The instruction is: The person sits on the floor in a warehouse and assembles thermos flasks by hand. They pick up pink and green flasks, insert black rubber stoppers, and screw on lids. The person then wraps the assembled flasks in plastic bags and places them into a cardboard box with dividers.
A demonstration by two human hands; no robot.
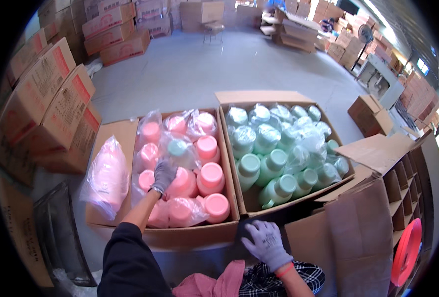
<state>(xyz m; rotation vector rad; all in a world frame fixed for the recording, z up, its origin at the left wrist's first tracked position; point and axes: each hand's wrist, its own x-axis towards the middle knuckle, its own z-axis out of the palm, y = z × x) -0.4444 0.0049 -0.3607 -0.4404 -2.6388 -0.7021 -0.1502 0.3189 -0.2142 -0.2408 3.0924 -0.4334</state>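
Observation:
My left hand [165,176], in a grey glove, reaches into an open carton [234,198] of pink bottles. It lies among their round caps, touching a pink bottle [182,182]; its fingertips are too unclear to tell their grip. Some bottles are in clear plastic bags, and a bagged bottle with a green cap [176,147] lies among the pink ones. On the carton's left flap rests a bagged pink bottle [108,178], lying down. My right hand [266,242], gloved in pale grey, hovers or rests above my lap by the carton's near edge, fingers apart, holding nothing.
A second open carton [244,210] with pale green bottles, several bagged, stands at the right. Stacked cartons [51,99] rise at the left. Cardboard dividers [403,188] and a red-pink ring-shaped thing [407,252] are at the right. A stool [213,30] stands far off.

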